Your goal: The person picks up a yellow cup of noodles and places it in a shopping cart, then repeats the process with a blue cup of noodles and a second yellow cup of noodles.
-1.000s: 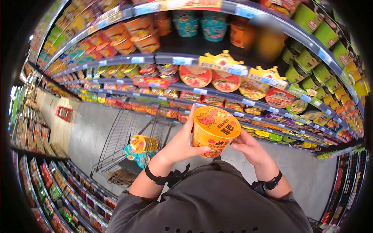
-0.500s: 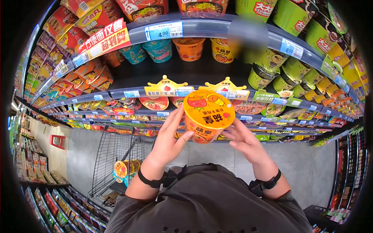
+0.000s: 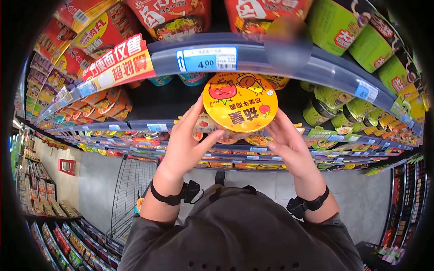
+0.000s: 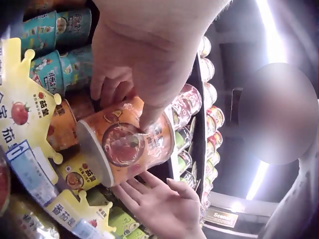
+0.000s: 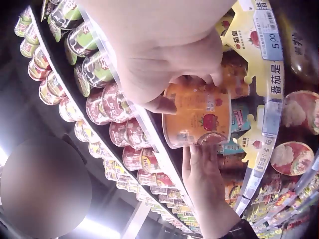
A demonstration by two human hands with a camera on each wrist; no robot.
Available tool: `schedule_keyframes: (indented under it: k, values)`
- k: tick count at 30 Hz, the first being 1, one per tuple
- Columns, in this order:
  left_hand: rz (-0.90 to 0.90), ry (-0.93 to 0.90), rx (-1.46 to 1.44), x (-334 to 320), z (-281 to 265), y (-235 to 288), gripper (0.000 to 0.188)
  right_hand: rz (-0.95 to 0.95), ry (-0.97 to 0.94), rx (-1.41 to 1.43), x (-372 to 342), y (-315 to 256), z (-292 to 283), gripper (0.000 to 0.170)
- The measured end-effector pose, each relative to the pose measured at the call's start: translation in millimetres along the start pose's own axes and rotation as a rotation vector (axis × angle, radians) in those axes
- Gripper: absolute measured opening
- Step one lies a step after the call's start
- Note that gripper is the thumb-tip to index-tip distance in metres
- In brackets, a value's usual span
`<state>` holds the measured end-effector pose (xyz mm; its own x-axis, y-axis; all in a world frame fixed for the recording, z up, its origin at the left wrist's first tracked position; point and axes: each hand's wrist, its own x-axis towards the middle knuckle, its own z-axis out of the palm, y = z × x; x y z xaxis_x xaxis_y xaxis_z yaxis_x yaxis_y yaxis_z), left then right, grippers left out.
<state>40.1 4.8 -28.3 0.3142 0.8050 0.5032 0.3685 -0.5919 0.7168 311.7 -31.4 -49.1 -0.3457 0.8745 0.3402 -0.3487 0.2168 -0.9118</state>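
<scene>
An orange instant noodle cup (image 3: 239, 101) with a yellow cartoon-printed lid is held between both hands, its lid tilted toward the head camera. My left hand (image 3: 181, 147) grips one side, thumb along the wall. From the opposite side my right hand (image 3: 293, 147) holds it with thumb and fingers. Clear wrap shines on the cup's side (image 4: 134, 144) in the left wrist view, where the pale base faces the shelf. The right wrist view has the right thumb and fingertips against the cup (image 5: 199, 112). In the head view the cup overlaps the shelf opening below the upper price rail.
A shelf rail (image 3: 253, 52) with a 4.00 price tag (image 3: 207, 59) crosses above the cup. Red noodle tubs (image 3: 169, 18) and green ones (image 3: 337, 27) stand over it. Teal cups (image 4: 45, 30) sit deeper inside. A wire shopping cart (image 3: 131, 189) is at the left.
Both hands have raised the noodle cup from in front of the body up and forward to the shelf opening. The shelf appears closer, and the cart has slipped toward the lower left.
</scene>
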Motion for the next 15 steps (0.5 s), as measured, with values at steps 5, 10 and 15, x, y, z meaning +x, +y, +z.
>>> schedule_keyframes:
  k: [5,10,15]
  values:
    - [-0.066,-0.049,0.022,36.3,-8.9,-27.4,0.088,0.069,0.073,-0.063,36.3,7.9,-10.3,0.081]
    - [-0.172,-0.108,0.068,54.3,-8.1,-57.8,0.069,0.021,0.138,-0.055,61.3,20.9,-15.4,0.077]
    - [0.017,-0.153,0.213,65.6,-11.5,-62.6,0.069,0.105,0.252,-0.075,71.5,26.3,-18.4,0.061]
